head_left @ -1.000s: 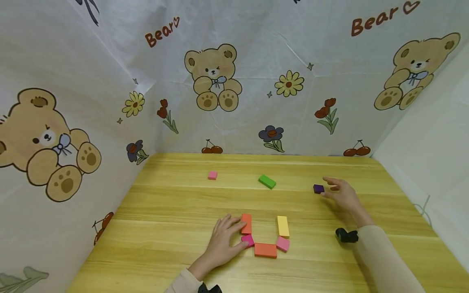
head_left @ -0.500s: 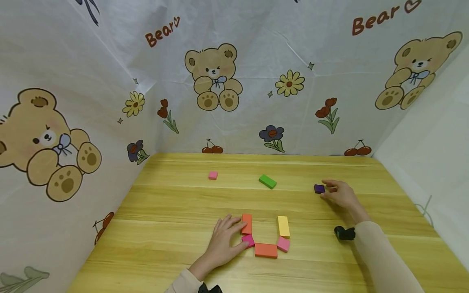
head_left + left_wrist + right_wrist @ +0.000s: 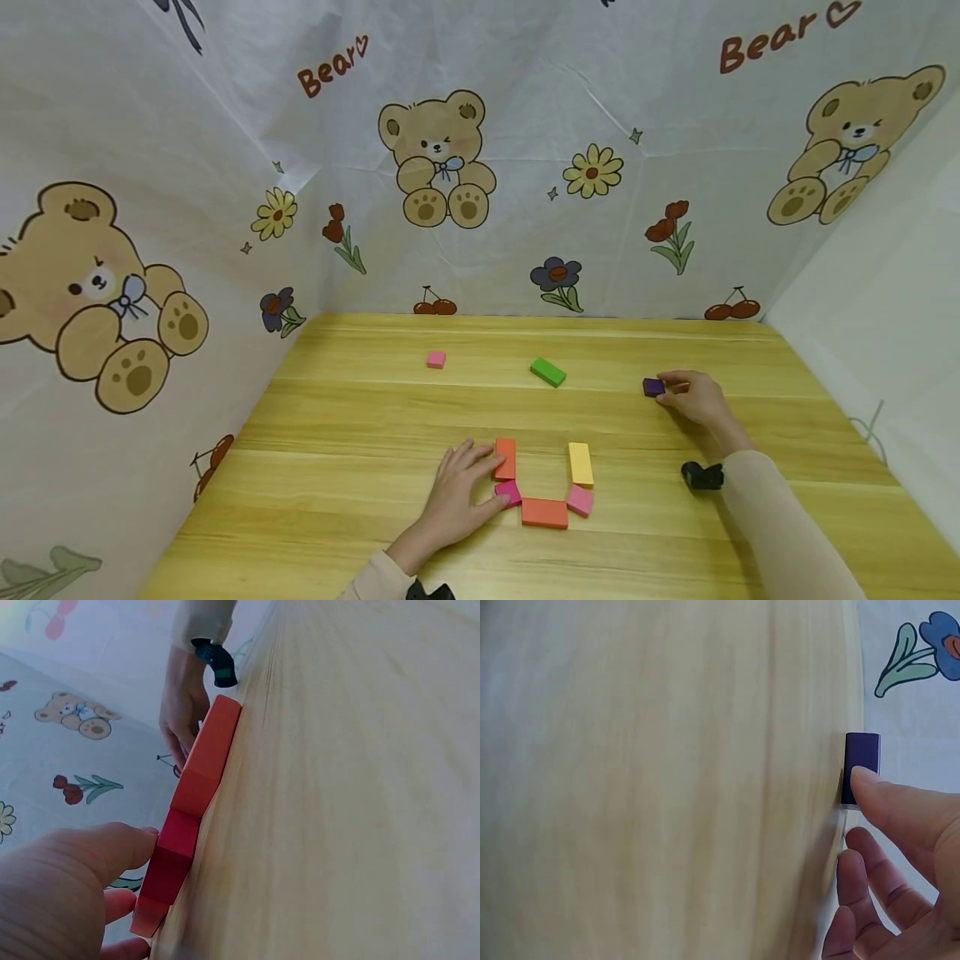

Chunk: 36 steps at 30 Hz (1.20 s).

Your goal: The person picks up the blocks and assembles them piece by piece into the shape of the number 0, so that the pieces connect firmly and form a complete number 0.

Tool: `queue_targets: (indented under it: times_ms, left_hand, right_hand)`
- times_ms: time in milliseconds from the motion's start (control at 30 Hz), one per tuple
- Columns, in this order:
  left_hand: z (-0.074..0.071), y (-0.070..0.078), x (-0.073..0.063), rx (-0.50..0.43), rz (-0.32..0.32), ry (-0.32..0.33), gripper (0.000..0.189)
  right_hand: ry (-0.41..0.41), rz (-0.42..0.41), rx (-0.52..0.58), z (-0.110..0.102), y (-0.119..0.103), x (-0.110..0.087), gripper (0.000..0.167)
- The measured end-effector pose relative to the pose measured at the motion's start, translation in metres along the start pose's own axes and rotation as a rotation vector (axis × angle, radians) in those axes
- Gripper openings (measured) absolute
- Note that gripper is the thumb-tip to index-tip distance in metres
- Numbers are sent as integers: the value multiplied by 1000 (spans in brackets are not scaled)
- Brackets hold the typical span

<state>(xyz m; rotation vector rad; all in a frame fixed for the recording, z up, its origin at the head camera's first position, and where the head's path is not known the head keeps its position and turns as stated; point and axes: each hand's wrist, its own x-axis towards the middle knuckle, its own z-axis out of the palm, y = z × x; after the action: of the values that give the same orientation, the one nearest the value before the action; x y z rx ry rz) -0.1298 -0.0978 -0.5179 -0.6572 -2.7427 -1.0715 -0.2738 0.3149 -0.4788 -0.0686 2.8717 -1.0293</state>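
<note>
In the head view, my left hand (image 3: 453,500) rests at the left of a row of blocks. Its thumb touches a magenta block (image 3: 508,493), and its fingertips reach an upright orange-red block (image 3: 506,458). In the left wrist view, the thumb lies beside that magenta block (image 3: 169,862). Farther right, my right hand (image 3: 697,398) pinches a small purple block (image 3: 653,387) that sits on the table. The right wrist view has the thumb on the face of the purple block (image 3: 862,754); several other fingers curl below it, and the contact behind the block is hidden.
Another orange-red block (image 3: 544,512), a pink block (image 3: 580,500) and a yellow block (image 3: 580,464) continue the U-shaped row. Toward the back lie a pink cube (image 3: 436,359) and a green block (image 3: 548,372). A bear-printed cloth (image 3: 510,242) borders the wooden table (image 3: 337,467).
My right thumb and index finger have drawn together onto the purple block, and the right forearm has shifted slightly left. The left hand and the row of blocks have stayed put.
</note>
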Motion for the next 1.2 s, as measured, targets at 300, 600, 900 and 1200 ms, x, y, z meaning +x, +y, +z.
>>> queue_targets:
  times_ms: [300,600,900,1200]
  left_hand:
    - [1,-2,0,-5,6,3,50]
    - [2,-2,0,-7,2,-4,51]
    - [1,-2,0,-7,2,-2,51]
    - [1,-2,0,-10,1,-1,51]
  right_hand:
    - [40,21,1,2,5,2,45]
    - [71,0,30,0,1,-3,44]
    - [69,-57,46,3,-6,-7,43]
    - [36,-142,54,11,-28,-10,39]
